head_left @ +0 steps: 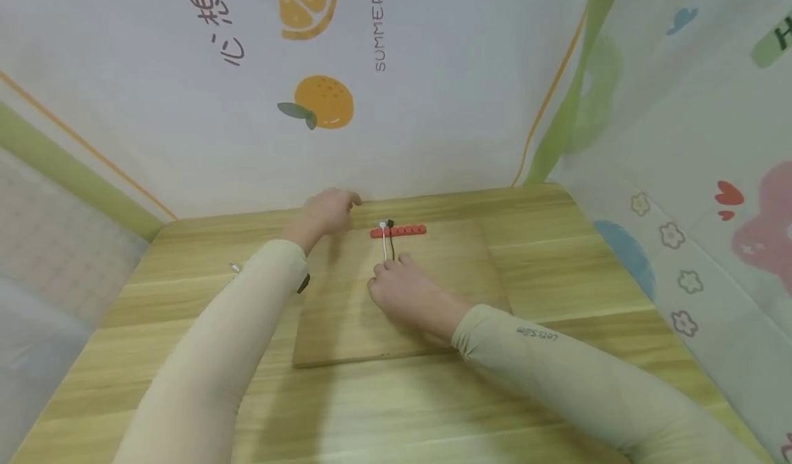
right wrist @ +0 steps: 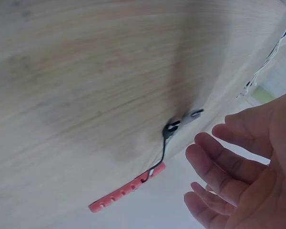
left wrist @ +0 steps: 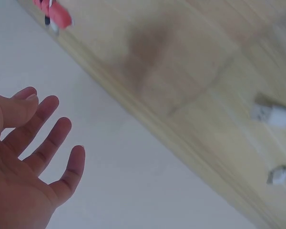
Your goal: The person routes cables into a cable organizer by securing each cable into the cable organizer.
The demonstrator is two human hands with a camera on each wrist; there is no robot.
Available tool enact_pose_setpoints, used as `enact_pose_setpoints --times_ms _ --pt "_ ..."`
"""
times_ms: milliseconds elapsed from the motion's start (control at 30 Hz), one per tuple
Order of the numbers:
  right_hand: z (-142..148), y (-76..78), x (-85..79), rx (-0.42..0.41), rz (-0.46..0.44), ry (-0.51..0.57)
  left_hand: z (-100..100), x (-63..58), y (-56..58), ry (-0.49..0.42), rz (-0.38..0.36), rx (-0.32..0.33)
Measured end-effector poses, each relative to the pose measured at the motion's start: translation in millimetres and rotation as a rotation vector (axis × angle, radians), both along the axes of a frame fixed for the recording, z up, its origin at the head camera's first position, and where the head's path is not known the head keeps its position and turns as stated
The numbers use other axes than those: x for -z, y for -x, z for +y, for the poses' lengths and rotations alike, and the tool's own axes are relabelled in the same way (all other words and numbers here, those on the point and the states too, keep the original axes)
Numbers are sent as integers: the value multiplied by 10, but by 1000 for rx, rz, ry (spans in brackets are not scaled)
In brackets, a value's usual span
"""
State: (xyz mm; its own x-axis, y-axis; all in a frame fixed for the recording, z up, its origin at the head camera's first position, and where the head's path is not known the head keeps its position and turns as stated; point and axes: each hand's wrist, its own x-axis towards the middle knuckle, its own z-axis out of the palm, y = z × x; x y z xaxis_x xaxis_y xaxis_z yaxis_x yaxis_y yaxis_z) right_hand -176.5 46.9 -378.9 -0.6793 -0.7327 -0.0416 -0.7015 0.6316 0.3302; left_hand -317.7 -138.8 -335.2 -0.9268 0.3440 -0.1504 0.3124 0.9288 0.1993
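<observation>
A red cable organizer strip lies near the far edge of a square wooden board. A white cable and a black cable run through its left end. My right hand hovers by their near ends. In the right wrist view its fingers are loosely bent and apart from the black plug and the pale plug. My left hand is raised left of the strip, fingers spread and relaxed, holding nothing in the left wrist view.
White cable plugs lie on the wooden table to the left, partly hidden by my left sleeve. A dark plug shows beside that sleeve. Printed white cloth hangs behind the table and at its right.
</observation>
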Motion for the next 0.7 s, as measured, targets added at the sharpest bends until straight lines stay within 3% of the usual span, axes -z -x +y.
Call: enact_pose_setpoints --times_ms 267,700 --pt "-161 -8 -40 -9 -48 6 -279 -210 -108 49 28 7" --pt "-493 -131 -92 -50 -62 13 -673 -312 -335 51 11 5"
